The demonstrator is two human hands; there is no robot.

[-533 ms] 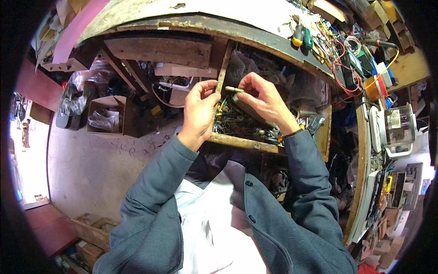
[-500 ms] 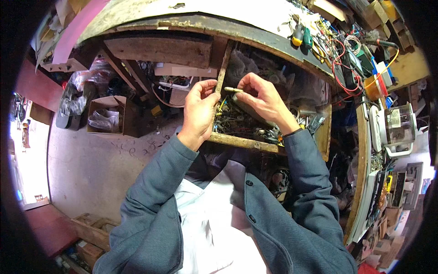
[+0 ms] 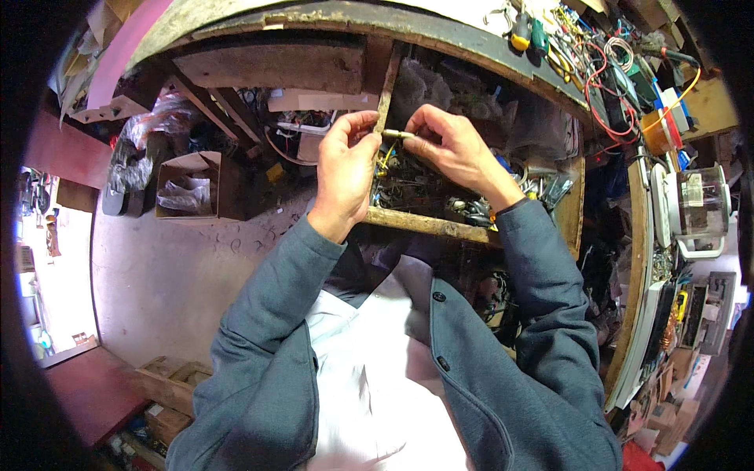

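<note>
Over an open wooden drawer (image 3: pixel 440 229), my two hands are close together. My right hand (image 3: pixel 454 149) is closed, pinching a short, pale, rod-like piece (image 3: pixel 397 133) between thumb and fingers. The piece lies nearly level, and its left end is right at the fingertips of my left hand (image 3: pixel 344 173). My left thumb and forefinger are pressed together too; what they hold, if anything, is too small to make out. Below my hands, the drawer holds a jumble of wires and small metal parts (image 3: pixel 408 192).
Above the drawer runs a worn bench edge (image 3: pixel 314 22). Screwdrivers (image 3: pixel 520 33) and red test leads (image 3: pixel 609 94) crowd its right end. A clear container with a white handle (image 3: pixel 701 208) stands at far right. An open cardboard box (image 3: pixel 188 188) sits on the floor at left.
My hands have risen slightly in the view, and the pale piece has come nearer to my left fingertips. The surroundings have shifted a little with my head.
</note>
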